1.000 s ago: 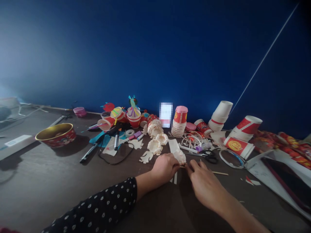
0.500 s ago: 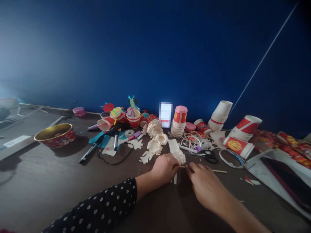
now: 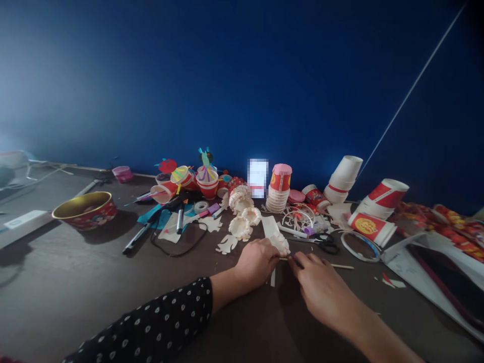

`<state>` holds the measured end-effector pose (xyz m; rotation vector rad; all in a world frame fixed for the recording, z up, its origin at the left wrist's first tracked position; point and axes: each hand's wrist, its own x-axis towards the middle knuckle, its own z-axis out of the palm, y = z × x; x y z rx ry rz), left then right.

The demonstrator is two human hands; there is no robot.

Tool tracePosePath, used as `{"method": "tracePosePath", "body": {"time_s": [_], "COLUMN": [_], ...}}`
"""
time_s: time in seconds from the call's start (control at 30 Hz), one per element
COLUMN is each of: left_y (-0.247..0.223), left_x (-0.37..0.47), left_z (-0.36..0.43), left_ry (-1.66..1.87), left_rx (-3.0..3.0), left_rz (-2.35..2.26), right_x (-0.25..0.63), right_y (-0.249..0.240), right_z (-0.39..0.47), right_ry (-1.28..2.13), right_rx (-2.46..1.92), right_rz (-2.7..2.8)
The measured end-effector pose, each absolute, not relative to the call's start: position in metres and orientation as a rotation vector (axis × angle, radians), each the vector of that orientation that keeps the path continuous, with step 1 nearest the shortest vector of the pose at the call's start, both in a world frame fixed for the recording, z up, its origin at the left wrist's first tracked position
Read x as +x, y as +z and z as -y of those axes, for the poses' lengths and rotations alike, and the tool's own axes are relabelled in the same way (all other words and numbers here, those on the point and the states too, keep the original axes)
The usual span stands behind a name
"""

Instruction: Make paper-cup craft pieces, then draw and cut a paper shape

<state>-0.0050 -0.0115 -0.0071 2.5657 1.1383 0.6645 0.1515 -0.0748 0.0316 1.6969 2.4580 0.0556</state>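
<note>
A thin wooden stick (image 3: 342, 266) lies crosswise under both hands, its right end showing past my right hand. My left hand (image 3: 256, 263) is closed, thumb and fingertips pinching the stick near its left part. The bent fingers of my right hand (image 3: 321, 287) press on the stick close by. A crinkled white paper piece with petal-like edges (image 3: 280, 244) sits just beyond my fingertips; I cannot tell if it is joined to the stick. A narrow white paper strip (image 3: 273, 278) shows below my left hand. Several white petal-cut paper shapes (image 3: 241, 228) lie beyond that hand.
Scissors (image 3: 327, 244), a tape roll (image 3: 361, 247) and a stack of cups (image 3: 279, 187) stand or lie beyond my right hand. Markers (image 3: 180, 219) and a red bowl (image 3: 86, 214) are to the left. A phone (image 3: 446, 280) rests on a white box at right.
The crinkled white paper piece has shifted very slightly right. Both hands stay on the stick in nearly the same place.
</note>
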Motion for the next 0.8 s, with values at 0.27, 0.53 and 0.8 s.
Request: {"method": "tracePosePath", "body": {"time_s": [0.27,0.53,0.8], "left_y": [-0.0051,-0.0074,-0.0054], "left_x": [-0.0047,-0.0058,-0.0052], "left_z": [0.0127,0.0114,0.0113], "left_ry": [0.622,0.646,0.632], "left_rx": [2.545,2.623,2.568], "left_rz": [-1.192,-1.138,-1.165], "right_x": [0.1495,0.1505,0.1528], "right_y": [0.0348,0.0346,0.0323], "right_z": [0.0748,0.0736,0.0729], "right_ry": [0.016,0.023,0.031], "right_rx": [1.724,1.717,1.711], "right_rz": [-2.485,-2.491,-2.528]}}
